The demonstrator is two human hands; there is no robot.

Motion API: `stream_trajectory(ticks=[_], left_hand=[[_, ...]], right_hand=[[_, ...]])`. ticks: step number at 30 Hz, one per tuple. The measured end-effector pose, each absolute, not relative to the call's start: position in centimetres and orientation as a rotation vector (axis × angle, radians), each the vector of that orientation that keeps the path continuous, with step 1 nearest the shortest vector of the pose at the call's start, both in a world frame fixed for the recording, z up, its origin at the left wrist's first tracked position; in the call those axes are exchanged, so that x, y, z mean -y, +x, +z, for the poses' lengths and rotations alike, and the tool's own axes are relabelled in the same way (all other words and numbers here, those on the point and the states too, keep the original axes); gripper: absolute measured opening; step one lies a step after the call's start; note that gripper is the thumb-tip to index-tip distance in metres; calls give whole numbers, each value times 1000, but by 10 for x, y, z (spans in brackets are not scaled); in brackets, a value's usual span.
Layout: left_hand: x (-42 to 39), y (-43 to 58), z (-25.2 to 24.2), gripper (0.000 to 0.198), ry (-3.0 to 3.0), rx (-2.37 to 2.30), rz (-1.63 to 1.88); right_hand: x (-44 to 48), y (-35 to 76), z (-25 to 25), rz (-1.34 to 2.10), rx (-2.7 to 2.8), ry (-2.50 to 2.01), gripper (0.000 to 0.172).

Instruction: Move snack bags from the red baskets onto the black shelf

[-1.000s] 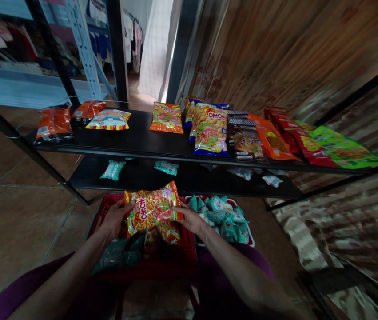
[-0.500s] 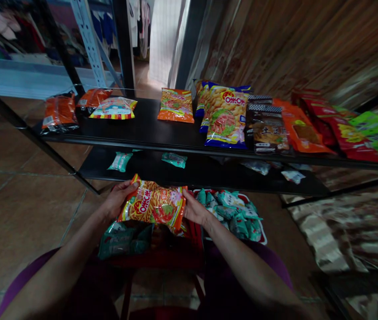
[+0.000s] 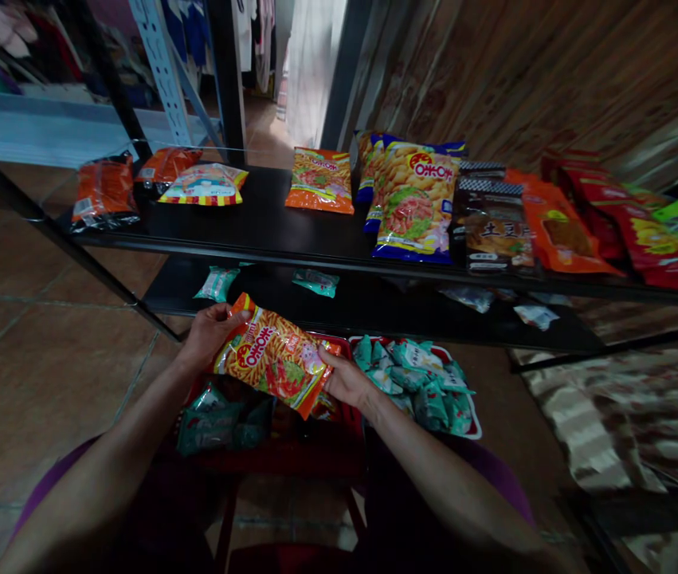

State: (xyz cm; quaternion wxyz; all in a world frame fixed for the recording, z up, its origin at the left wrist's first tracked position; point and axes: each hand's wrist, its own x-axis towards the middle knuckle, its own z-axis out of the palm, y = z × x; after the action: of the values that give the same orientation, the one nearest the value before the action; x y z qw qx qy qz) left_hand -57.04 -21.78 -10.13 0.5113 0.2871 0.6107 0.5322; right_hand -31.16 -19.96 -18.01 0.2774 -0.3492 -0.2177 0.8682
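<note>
An orange and yellow snack bag (image 3: 276,355) is stretched between my two hands, tilted down to the right. My left hand (image 3: 210,331) pinches its upper left end, thumb on the front. At the opposite end, my right hand (image 3: 344,379) grips the bag's right edge. Under the bag is a red basket (image 3: 350,422), partly hidden, with teal packets (image 3: 213,422) at its left. A white-rimmed tray (image 3: 475,422) heaped with small teal packets (image 3: 428,379) stands right of my right hand.
The black upper shelf (image 3: 255,231) holds an orange snack bag (image 3: 320,179), blue-edged bags (image 3: 416,199), brown bags (image 3: 494,227) and red bags (image 3: 643,231). Small packets lie on the lower shelf (image 3: 255,299). A black post (image 3: 45,227) rises at left.
The snack bag has tilted, its left end rising and its right end dropping. My left hand has moved up slightly. Both hands keep hold of it. The view has shifted slightly.
</note>
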Motion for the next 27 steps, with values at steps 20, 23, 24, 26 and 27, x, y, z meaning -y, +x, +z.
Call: stream_trajectory(ticks=[20,23,24,26,27], left_hand=[[226,-595,-117,32,701,-1355,964],[224,-593,-117,35,686,-1413,1072],[223,-592,-117,35,683,-1434,1123],[221,-590,-116,35,667,-1463,1223],[219,-589,-115,36,648,-1470,1272]], right_hand=[[196,-297,-180,2241,436,-981,30],[196,-299,-180,2229,430,-979,29],[196,-300,-180,2226,425,-974,29],[198,-303,-180,2229,421,-957,30],[200,-304,-180,2235,417,-947,31]])
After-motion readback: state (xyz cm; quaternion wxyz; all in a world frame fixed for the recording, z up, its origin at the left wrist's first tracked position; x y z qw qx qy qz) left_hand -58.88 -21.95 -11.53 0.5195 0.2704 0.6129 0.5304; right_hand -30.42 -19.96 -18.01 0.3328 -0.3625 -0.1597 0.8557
